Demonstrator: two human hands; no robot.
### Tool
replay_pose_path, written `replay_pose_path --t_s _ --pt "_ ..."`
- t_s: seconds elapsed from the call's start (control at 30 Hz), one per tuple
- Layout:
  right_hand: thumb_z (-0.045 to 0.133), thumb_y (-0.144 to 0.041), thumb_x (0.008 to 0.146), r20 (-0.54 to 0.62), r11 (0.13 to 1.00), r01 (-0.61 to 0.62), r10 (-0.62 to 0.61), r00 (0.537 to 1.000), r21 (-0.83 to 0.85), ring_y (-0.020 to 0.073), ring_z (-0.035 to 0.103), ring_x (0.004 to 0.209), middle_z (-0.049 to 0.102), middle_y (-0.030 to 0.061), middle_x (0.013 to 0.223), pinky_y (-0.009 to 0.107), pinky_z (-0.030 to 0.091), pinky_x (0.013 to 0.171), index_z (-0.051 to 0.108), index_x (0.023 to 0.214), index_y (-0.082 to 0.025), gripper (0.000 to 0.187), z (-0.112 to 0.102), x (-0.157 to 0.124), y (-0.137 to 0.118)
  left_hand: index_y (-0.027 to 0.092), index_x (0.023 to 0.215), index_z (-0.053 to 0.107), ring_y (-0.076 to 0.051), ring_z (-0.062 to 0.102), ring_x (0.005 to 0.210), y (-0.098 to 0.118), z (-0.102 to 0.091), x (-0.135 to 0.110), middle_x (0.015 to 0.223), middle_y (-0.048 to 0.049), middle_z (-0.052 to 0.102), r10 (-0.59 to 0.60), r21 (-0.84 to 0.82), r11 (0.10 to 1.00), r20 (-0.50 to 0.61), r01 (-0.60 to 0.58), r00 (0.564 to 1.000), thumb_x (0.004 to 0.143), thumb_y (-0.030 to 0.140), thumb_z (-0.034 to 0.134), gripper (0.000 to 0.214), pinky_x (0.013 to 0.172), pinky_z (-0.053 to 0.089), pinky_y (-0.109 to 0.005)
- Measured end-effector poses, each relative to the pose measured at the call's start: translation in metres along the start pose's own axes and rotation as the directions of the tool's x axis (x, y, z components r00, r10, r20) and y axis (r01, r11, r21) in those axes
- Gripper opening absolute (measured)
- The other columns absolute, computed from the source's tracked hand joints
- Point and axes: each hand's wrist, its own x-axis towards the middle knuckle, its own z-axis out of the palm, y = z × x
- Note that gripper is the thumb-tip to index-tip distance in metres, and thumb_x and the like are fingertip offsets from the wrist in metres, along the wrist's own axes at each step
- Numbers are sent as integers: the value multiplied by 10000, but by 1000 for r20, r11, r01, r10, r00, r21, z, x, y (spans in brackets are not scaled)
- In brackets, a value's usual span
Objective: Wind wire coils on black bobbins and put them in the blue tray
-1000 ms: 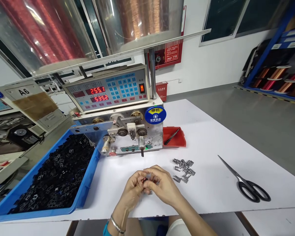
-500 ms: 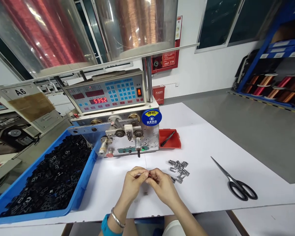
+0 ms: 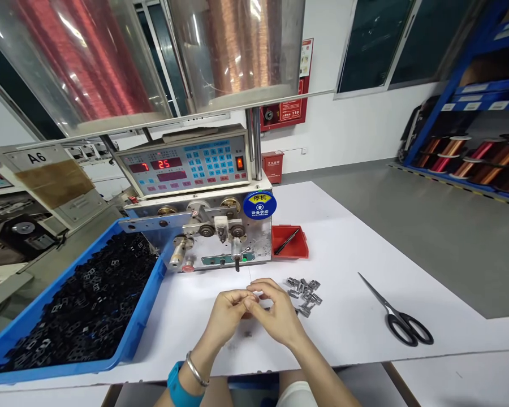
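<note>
My left hand (image 3: 228, 312) is closed, thumb and fingers pinched on something small that the fingers hide. My right hand (image 3: 280, 314) meets it at the fingertips, its thumb and index finger closed in a pinch. A thin wire (image 3: 249, 275) runs down from the winding machine (image 3: 254, 243) to the touching fingertips. Just right of my right hand lies a loose pile of small grey metal clips (image 3: 307, 291). Scissors with black handles (image 3: 401, 319) rest farther right on the white tabletop (image 3: 343, 333).
A blue tray (image 3: 142, 322) full of small black parts (image 3: 89, 299) stands at the left. Beside the machine sits a red bin (image 3: 301, 249) with a black pen-like tool (image 3: 286, 242). The control panel (image 3: 186, 161) and large wire spools (image 3: 237, 51) rise behind.
The panel's lower number has gone out, and 7 and 25 now show above. My right fingers have shifted over the left fingertips, hiding the small red thing seen between them before.
</note>
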Motion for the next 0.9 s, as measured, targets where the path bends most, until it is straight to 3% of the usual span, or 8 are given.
replay_pose_path --t_s 0.1,0.2,0.37,0.43,0.5,0.6,0.7,0.9 --pt "552 -235 746 -112 995 -8 19 994 100 179 612 799 638 56 846 299 501 705 646 677 -196 123 8 11 -7 131 610 689 -113 518 554 3 1 -1 569 -1 607 -35 67 997 14 34 999 616 514 731 386 571 444 -248" --pt "540 -308 779 -176 983 -30 63 982 184 183 617 770 648 58 829 302 513 679 621 706 -191 160 7 18 -10 135 629 693 -118 537 574 7 2 -1 619 -17 632 -97 86 992 14 95 995 597 533 729 401 576 451 -251" --pt "536 -494 782 -278 982 -173 146 949 -76 224 635 778 652 97 941 335 530 621 612 1030 -184 404 -58 -3 13 142 658 704 -134 573 614 11 -4 -3 682 -28 647 -152 95 984 -7 152 988 566 494 751 367 604 479 -271" --pt "510 -507 774 -382 866 -259 86 920 -429 258 624 785 646 126 997 380 526 638 636 1022 -173 434 -100 -23 35 142 663 705 -132 577 637 12 -8 -4 698 -27 644 -172 99 980 11 171 985 583 479 743 349 615 485 -267" --pt "445 -447 767 -399 595 -302 -34 916 -745 325 603 782 661 174 872 475 496 723 677 916 -110 436 -138 -45 59 140 669 704 -123 573 636 13 -13 -5 714 -28 646 -188 93 978 21 185 982 592 471 737 341 614 485 -261" --pt "352 -310 810 -296 272 -287 7 955 -919 344 589 717 669 190 796 473 479 699 699 856 -87 415 -173 -72 86 138 674 704 -104 550 598 14 -16 -6 710 -27 649 -205 87 975 19 203 978 596 461 729 333 605 485 -259" --pt "318 -278 845 -184 215 -184 20 983 -959 329 593 717 679 175 808 444 477 727 699 895 -84 431 -181 -85 95 138 674 706 -95 535 578 16 -16 -7 696 -24 649 -215 101 972 25 211 976 604 450 716 320 600 482 -256" --pt "356 -262 791 -303 182 -308 56 951 -934 320 628 710 675 161 722 443 479 709 696 863 -114 378 -195 -90 91 138 665 703 -105 543 592 19 -18 -13 688 -26 643 -209 112 972 21 206 978 609 432 691 299 599 476 -253"
